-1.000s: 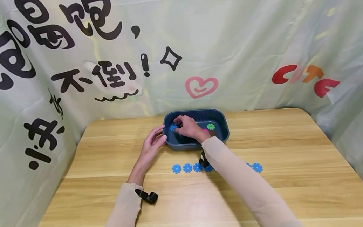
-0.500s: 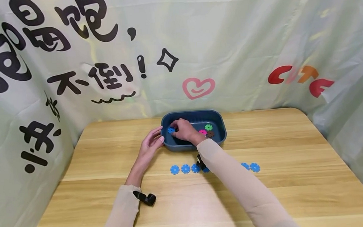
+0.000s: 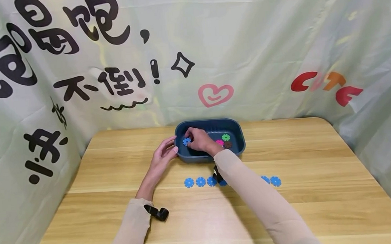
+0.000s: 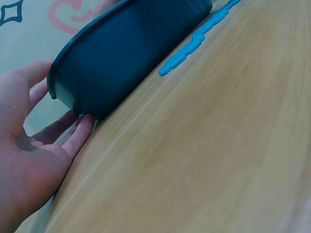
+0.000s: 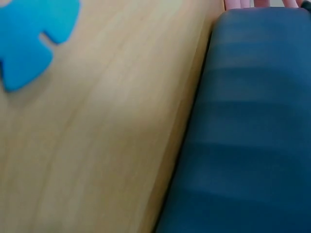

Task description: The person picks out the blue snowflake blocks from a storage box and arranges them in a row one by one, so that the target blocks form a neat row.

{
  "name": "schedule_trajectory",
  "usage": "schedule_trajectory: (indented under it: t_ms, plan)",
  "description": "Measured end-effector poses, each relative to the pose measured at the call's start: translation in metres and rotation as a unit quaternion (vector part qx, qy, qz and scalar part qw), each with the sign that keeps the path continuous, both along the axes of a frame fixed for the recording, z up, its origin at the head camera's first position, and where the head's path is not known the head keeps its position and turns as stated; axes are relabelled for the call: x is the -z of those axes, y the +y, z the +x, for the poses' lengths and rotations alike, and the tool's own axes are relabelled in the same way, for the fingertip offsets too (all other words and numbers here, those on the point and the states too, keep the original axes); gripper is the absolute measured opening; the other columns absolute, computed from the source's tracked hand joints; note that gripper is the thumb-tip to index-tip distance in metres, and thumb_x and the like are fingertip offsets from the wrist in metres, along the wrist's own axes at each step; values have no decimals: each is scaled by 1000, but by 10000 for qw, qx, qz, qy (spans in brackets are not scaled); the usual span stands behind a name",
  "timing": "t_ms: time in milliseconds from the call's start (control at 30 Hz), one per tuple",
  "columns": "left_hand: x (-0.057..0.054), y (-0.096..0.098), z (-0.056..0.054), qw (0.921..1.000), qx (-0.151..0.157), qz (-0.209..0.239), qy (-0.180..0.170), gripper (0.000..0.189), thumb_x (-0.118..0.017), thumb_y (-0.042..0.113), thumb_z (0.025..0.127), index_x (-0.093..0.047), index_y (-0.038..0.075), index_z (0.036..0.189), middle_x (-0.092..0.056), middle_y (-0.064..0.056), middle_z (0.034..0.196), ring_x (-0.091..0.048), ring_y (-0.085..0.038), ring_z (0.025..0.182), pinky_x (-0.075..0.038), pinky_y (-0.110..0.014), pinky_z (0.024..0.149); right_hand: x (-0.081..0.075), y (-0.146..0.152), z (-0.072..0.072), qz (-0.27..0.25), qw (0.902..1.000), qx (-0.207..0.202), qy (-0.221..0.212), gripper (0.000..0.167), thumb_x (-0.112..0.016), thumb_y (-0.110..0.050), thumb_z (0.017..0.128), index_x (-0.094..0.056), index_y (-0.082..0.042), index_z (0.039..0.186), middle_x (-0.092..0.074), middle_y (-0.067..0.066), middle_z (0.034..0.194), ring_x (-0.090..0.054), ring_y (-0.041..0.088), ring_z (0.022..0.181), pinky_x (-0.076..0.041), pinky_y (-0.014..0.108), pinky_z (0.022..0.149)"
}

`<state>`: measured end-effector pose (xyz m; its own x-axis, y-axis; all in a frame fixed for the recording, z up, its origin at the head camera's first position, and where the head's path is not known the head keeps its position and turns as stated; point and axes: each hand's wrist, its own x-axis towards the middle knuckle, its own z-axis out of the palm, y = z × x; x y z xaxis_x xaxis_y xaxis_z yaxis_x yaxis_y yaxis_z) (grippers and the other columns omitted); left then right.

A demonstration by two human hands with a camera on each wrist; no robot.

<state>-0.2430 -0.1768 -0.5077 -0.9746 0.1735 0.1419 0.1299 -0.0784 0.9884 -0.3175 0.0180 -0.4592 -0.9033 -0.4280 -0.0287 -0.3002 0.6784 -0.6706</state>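
In the head view, my right hand (image 3: 200, 139) reaches into a dark blue plastic bin (image 3: 239, 151). Its thumb and fingers are bent beside a blue snowflake disc (image 3: 185, 141) near the bin's left end; whether they pinch it is hidden. My left hand (image 3: 160, 156) rests against the bin's left end with fingers fairly straight. The left wrist view shows that hand (image 4: 36, 150) with fingertips touching the outside of the bin (image 4: 112, 58). Inside the bin's right half lie a green disc (image 3: 226, 137), a pink disc (image 3: 219, 142) and a brown disc (image 3: 228, 144).
A row of blue snowflake discs (image 3: 201, 181) lies on the wooden table (image 3: 202, 219) in front of the bin, partly covered by my right forearm. A printed cloth curtain (image 3: 251, 50) hangs behind the table and at both sides.
The right hand has lowered slightly inside the bin, its fingers closer to the blue disc. The left hand keeps its place at the bin's end. The head view shifts slightly.
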Motion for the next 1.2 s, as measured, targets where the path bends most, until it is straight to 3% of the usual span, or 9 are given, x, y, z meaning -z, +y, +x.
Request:
schedule_trajectory:
  t_ms: [333, 467, 600, 867, 1200]
  plan:
    - [3, 2, 1, 9999, -29, -12, 111, 51, -62, 26, 104, -48, 11, 150, -46, -16, 149, -50, -31, 135, -53, -30, 98, -4, 7, 3, -191, 9998, -16, -35, 20, -61, 2, 97, -67, -6, 115, -62, 11, 99, -56, 26, 90, -52, 35, 85]
    - [3, 2, 0, 9999, 9, 15, 145, 52, -62, 25, 103, -48, 9, 150, -46, -18, 149, -50, -32, 135, -53, -31, 99, -9, 9, 5, -285, 9996, 66, 48, 20, -59, 1, 98, -68, -6, 114, -61, 9, 90, -56, 24, 80, -50, 32, 75]
    - [2, 0, 0, 9998, 13, 82, 181, 51, -62, 23, 103, -48, 9, 150, -46, -19, 149, -49, -33, 135, -54, -31, 98, -14, 10, 8, -574, 9982, 136, -70, 19, -57, 0, 99, -66, -4, 114, -61, 10, 85, -65, 21, 72, -54, 30, 67]
    - [2, -3, 1, 9998, 11, 22, 190, 50, -61, 23, 104, -47, 8, 150, -45, -20, 150, -48, -34, 136, -52, -31, 100, -24, 12, 15, -911, 9955, 179, -174, 20, -58, -1, 101, -64, -2, 120, -63, 11, 97, -71, 20, 76, -61, 29, 71]
    - [1, -1, 1, 9999, -1, -6, 122, 48, -60, 25, 104, -49, 14, 150, -45, -17, 150, -47, -34, 137, -52, -30, 101, -32, 26, 31, -1362, 9906, 44, 107, 21, -61, -1, 100, -66, -1, 120, -68, 12, 93, -71, 23, 75, -62, 28, 71]
